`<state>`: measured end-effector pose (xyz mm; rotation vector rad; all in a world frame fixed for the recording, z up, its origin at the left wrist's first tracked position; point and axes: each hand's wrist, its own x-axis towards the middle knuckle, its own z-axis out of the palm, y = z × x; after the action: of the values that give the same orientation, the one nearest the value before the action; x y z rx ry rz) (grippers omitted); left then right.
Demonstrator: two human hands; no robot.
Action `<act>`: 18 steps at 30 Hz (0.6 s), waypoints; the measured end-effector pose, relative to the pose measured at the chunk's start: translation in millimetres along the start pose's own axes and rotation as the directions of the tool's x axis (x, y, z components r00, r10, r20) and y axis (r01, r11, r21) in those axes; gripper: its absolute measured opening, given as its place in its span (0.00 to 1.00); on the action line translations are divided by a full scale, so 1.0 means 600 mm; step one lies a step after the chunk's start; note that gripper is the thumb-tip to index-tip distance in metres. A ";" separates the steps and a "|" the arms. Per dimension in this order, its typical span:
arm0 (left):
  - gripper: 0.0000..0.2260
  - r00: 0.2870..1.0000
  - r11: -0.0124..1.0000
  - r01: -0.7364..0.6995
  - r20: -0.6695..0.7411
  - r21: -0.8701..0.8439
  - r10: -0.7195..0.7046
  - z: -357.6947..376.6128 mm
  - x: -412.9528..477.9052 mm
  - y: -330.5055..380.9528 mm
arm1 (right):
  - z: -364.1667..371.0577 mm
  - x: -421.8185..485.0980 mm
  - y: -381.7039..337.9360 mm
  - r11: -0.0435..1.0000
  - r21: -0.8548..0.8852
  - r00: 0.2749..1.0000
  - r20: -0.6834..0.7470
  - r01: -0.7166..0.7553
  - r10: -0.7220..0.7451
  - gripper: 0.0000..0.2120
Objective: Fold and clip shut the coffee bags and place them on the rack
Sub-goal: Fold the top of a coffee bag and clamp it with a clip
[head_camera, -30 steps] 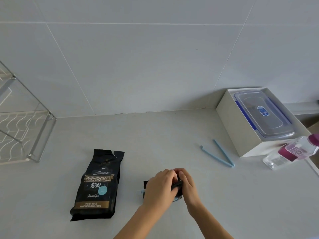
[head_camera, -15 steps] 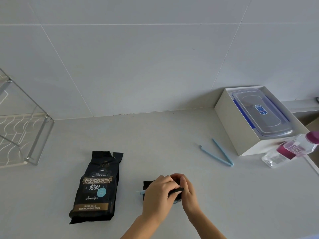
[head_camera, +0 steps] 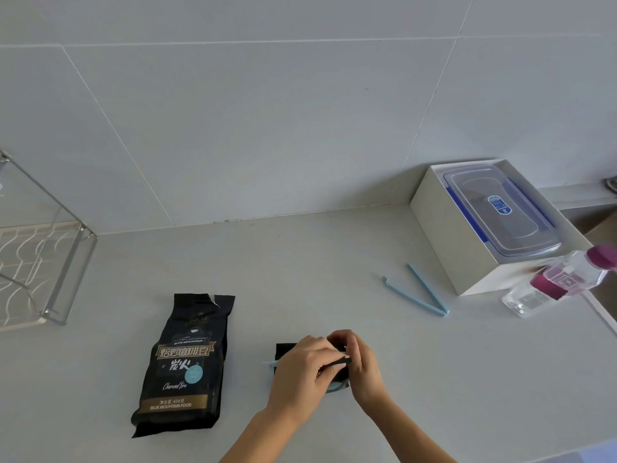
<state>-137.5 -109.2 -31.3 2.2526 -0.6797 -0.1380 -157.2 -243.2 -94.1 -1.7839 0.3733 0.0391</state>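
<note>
A black coffee bag point(head_camera: 183, 365) lies flat on the counter at the left, its torn top pointing away from me. To its right, a second black coffee bag point(head_camera: 283, 349) is mostly hidden under my hands. My left hand point(head_camera: 300, 369) and my right hand point(head_camera: 362, 365) are both closed on its folded top edge. The tip of a light blue clip point(head_camera: 269, 363) sticks out to the left from under my left hand. A second blue clip point(head_camera: 417, 294) lies open in a V shape further right. The wire rack point(head_camera: 43, 255) stands at the far left.
A white box point(head_camera: 444, 235) holding a clear container with a blue-trimmed lid point(head_camera: 500, 208) sits at the right by the tiled wall. A clear bottle with a magenta cap point(head_camera: 561, 282) lies on its side in front of the box.
My hands have stayed on the folded bag top, with the fingers shifting slightly along the fold. The view has tilted a little; nothing else moved.
</note>
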 end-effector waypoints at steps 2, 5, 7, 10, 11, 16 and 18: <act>0.09 0.999 0.999 -0.034 0.035 0.025 0.034 -0.006 0.010 -0.003 | -0.009 0.006 -0.008 0.998 0.049 0.999 0.010 -0.040 0.040 0.15; 0.12 0.998 0.993 -0.049 0.038 0.107 0.046 -0.021 0.011 -0.019 | -0.021 0.008 -0.031 0.999 0.016 0.999 -0.019 -0.031 0.031 0.11; 0.11 1.000 0.994 0.003 0.021 0.105 -0.006 -0.032 0.000 -0.040 | -0.031 0.004 -0.055 0.996 -0.076 0.995 -0.081 0.055 -0.061 0.12; 0.10 0.998 0.997 0.063 0.011 0.043 -0.063 -0.042 -0.016 -0.063 | -0.039 -0.009 -0.108 0.907 -0.285 0.937 -0.069 0.310 -0.342 0.09; 0.09 0.998 0.997 0.069 0.001 0.030 -0.069 -0.042 -0.017 -0.065 | -0.034 -0.015 -0.127 0.858 -0.331 0.909 -0.002 0.393 -0.417 0.07; 0.07 0.972 0.980 0.189 -0.131 -0.063 -0.195 -0.030 -0.013 -0.064 | 0.041 -0.036 -0.149 0.595 -0.577 0.825 0.321 0.560 -0.465 0.07; 0.11 0.948 0.949 0.264 -0.137 -0.170 -0.288 -0.029 -0.019 -0.075 | 0.062 -0.034 -0.129 0.564 -0.658 0.858 0.281 0.499 -0.431 0.11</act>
<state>-122.9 -66.9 -52.1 2.1744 -0.2557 -0.1378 -148.9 -187.8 -25.8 -2.6110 -0.2553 -0.1351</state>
